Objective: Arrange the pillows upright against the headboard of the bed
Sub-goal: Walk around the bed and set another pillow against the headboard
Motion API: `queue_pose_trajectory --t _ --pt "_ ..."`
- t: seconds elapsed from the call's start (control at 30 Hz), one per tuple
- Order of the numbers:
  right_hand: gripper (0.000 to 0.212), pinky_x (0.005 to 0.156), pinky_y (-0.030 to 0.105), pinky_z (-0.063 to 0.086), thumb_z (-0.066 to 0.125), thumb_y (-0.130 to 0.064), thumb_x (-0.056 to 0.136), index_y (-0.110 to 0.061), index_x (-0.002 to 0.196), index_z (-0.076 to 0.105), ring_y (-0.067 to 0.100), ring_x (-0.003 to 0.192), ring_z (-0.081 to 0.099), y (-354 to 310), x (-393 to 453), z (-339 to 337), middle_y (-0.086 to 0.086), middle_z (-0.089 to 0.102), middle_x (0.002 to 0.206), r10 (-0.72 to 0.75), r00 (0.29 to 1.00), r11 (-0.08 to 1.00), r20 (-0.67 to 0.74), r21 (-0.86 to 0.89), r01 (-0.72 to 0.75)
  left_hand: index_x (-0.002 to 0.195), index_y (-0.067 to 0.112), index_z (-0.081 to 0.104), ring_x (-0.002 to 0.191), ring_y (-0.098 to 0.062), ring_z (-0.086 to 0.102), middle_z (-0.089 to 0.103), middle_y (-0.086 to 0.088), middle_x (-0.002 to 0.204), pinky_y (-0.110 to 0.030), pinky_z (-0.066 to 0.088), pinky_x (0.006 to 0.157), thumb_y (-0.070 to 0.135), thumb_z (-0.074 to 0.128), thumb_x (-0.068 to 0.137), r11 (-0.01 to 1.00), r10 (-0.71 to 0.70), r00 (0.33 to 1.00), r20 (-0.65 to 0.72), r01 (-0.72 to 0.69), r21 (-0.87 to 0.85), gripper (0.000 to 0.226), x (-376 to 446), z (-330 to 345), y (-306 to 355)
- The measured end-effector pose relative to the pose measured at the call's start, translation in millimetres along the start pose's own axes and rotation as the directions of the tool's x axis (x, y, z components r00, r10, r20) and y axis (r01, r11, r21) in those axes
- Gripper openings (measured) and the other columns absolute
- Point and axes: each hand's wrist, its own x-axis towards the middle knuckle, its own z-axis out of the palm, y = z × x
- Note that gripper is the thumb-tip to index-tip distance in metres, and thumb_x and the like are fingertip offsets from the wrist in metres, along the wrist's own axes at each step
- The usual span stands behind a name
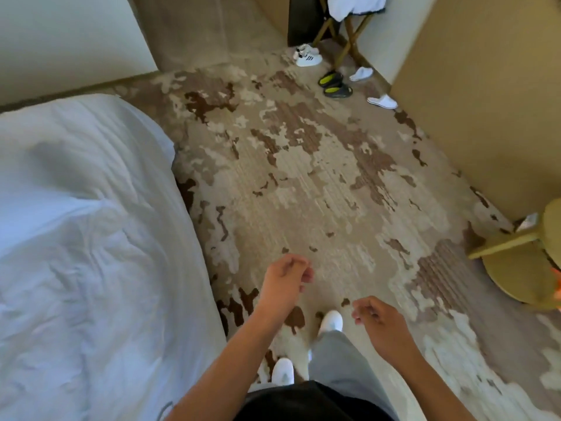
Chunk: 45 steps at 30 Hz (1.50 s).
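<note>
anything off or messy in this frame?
Mildly. Footwear lies scattered on the carpet at the far end: white sneakers, dark shoes with yellow-green insoles, and two white slippers lying apart, not paired. The white duvet is wrinkled. No pillows in view; both hands empty.

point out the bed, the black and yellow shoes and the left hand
bed [76,223], head view, rumpled white cover
black and yellow shoes [334,84], head view, between the pair
left hand [285,281], head view, back of hand
</note>
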Motion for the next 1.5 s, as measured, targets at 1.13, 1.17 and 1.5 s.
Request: queue_pose_trajectory --t 1.13,1.17,1.5 --pt "0.017 0.071 0.026 0.058 0.059 -0.036 0.104 -0.033 0.092 0.071 0.005 0.076 0.071 -689.4 777.6 20.0 -0.009 0.075 0.082 -0.352 0.815 0.861 0.46 -0.182 0.475 0.098 0.011 0.073 0.092 -0.027 0.074 0.078 -0.007 0.091 -0.038 0.058 0.082 0.024 0.056 0.1 0.937 -0.011 0.856 -0.517 -0.172 -0.305 0.022 686.5 -287.3 486.3" --pt "0.016 0.073 0.028 0.06 0.059 -0.036 0.104 -0.033 0.093 0.071 0.007 0.076 0.072 -709.1 797.0 29.6 -0.009 0.076 0.082 -0.35 0.813 0.859 0.466 -0.187 0.477 0.098 0.011 0.074 0.091 -0.026 0.074 0.078 -0.008 0.091 -0.036 0.057 0.079 0.024 0.057 0.101 0.932 -0.01 0.85 -0.526 -0.182 -0.313 0.022 704.7 -305.5 497.7" --pt "0.027 0.074 0.034 0.059 0.054 -0.042 0.103 -0.031 0.082 0.066 0.015 0.08 0.07 -977.8 976.6 199.3 -0.005 0.071 0.081 -0.374 0.601 0.733 0.706 -0.172 0.659 0.096 0.014 0.075 0.086 -0.028 0.075 0.079 -0.005 0.088 -0.033 0.058 0.075 0.027 0.058 0.1 0.897 -0.203 0.639 -0.742 -0.183 -0.403 0.022 857.6 -513.9 552.7"
